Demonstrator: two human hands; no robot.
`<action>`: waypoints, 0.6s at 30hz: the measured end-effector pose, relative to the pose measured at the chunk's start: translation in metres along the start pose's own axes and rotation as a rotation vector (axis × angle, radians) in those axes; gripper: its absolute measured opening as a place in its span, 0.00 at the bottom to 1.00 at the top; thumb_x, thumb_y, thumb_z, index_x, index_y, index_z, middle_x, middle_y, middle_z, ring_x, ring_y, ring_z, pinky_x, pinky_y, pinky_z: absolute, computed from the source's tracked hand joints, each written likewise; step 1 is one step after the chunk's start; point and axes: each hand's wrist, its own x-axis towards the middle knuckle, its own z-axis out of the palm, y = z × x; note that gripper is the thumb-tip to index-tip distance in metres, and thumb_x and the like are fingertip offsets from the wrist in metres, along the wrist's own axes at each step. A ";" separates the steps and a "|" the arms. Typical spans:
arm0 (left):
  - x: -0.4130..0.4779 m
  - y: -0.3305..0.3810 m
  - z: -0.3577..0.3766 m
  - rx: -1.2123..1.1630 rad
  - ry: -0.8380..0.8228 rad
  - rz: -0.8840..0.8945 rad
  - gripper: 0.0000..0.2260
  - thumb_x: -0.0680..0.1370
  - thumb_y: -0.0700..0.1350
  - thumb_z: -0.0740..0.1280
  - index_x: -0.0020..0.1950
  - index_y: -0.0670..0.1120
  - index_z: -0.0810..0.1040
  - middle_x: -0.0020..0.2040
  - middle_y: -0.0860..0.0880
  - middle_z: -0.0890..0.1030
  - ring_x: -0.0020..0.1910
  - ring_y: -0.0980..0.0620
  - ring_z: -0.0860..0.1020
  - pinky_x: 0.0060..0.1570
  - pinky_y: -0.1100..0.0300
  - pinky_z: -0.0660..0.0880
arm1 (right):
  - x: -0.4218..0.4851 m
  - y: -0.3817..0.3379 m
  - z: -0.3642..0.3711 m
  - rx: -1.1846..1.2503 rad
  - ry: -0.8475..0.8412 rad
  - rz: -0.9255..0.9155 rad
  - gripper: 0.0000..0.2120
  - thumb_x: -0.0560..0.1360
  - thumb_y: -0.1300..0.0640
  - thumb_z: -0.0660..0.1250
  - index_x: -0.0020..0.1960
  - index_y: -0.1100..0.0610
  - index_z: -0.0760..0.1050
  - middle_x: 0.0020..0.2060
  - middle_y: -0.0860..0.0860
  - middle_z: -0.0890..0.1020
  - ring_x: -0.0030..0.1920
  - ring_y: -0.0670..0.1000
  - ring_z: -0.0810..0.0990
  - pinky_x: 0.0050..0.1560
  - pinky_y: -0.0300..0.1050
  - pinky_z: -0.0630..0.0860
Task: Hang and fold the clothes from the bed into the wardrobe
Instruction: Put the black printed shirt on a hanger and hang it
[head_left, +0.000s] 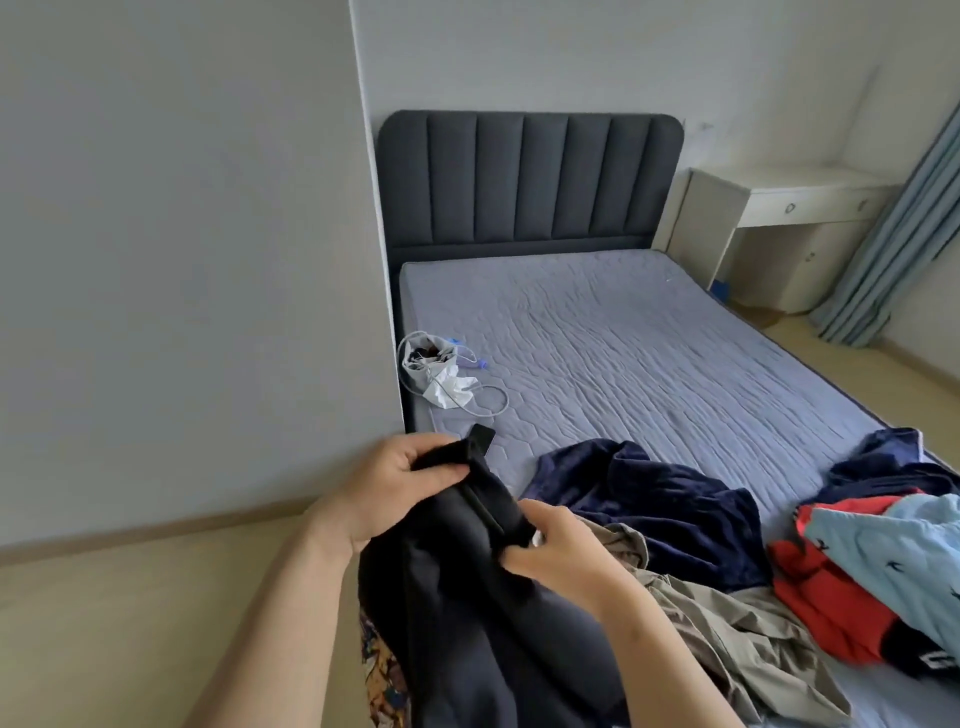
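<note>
Clutches the top end of a black garment (467, 597) in the left hand (389, 483), with fingers curled over the cloth and thumb pressed on top. Pinches the same garment lower along its seam with the right hand (566, 551), just right of the left and nearer the body. Holds the cloth stretched between both hands and lets the rest hang below the wrists, over the near-left corner of the bed (623, 338).

Just beyond the left hand's knuckles: a small dark flat object (483, 435) on the mattress, too unclear to name. Further beyond that hand: a grey pouch (434, 364) with a white cable (488, 402) looped beside it.

Directly right of the right hand, running under its forearm: a crumpled khaki garment (737, 639). Beyond the right hand: a navy garment (670, 504), overlapping the khaki one. Well right of the right hand: a red garment (831, 592) partly under a light blue printed garment (898, 556), with a navy piece (893, 462) behind.

Below the left forearm: a strip of patterned fabric (384, 670) beside the hanging black cloth.
</note>
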 end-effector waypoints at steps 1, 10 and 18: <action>-0.005 0.000 -0.003 0.023 0.093 0.014 0.10 0.75 0.34 0.66 0.43 0.49 0.82 0.36 0.55 0.83 0.38 0.58 0.79 0.42 0.68 0.76 | 0.000 0.000 0.000 -0.033 -0.005 -0.002 0.11 0.65 0.50 0.66 0.42 0.56 0.73 0.34 0.50 0.76 0.42 0.52 0.74 0.44 0.45 0.69; -0.088 -0.016 -0.028 0.201 0.745 0.070 0.08 0.77 0.41 0.66 0.41 0.54 0.79 0.36 0.59 0.82 0.38 0.63 0.79 0.41 0.69 0.75 | -0.005 -0.037 0.034 -0.581 -0.143 -0.301 0.14 0.73 0.37 0.60 0.41 0.47 0.74 0.38 0.43 0.71 0.55 0.50 0.65 0.58 0.47 0.52; -0.195 -0.012 -0.094 0.344 1.189 0.002 0.06 0.78 0.46 0.63 0.46 0.57 0.76 0.42 0.62 0.79 0.46 0.62 0.77 0.47 0.62 0.72 | -0.023 -0.147 0.107 -0.018 -0.381 -0.459 0.19 0.75 0.43 0.62 0.27 0.47 0.70 0.19 0.39 0.72 0.22 0.41 0.69 0.25 0.35 0.64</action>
